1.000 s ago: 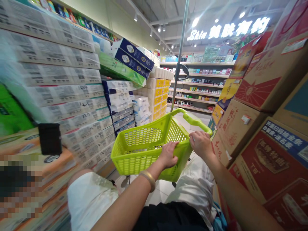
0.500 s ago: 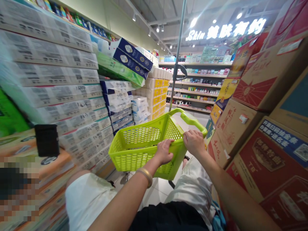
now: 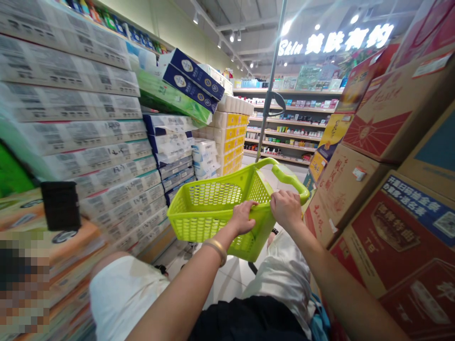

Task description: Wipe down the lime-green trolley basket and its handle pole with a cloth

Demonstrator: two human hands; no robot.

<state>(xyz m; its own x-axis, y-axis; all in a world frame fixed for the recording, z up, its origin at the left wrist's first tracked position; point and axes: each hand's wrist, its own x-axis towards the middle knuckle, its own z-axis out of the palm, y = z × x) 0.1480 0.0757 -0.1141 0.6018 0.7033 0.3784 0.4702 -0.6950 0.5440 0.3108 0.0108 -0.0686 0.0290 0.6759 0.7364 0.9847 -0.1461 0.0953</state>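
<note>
A lime-green shopping cart basket [image 3: 204,226] with perforated sides stands in front of my body, with nothing visible in the part of its inside that shows. My left hand [image 3: 243,218], a gold bangle [image 3: 217,250] on its wrist, is closed over the basket's near rim. Beside it, my right hand [image 3: 286,207] wraps round the same rim at the corner by the push handle [image 3: 284,177]. A grey pole [image 3: 270,87] with a looped holder rises behind the cart's handle end.
Wrapped packs [image 3: 81,137] are stacked high on the left, with blue boxes [image 3: 192,78] atop a neighbouring pile. Red and brown cartons [image 3: 387,237] line the right. Product shelves [image 3: 295,121] stand at the back, and a black box-like object [image 3: 61,206] sits at left.
The basket's left end and the pole have shifted slightly right in view, while the left-hand stacks have slid a little left. Both hands keep their hold on the rim.
</note>
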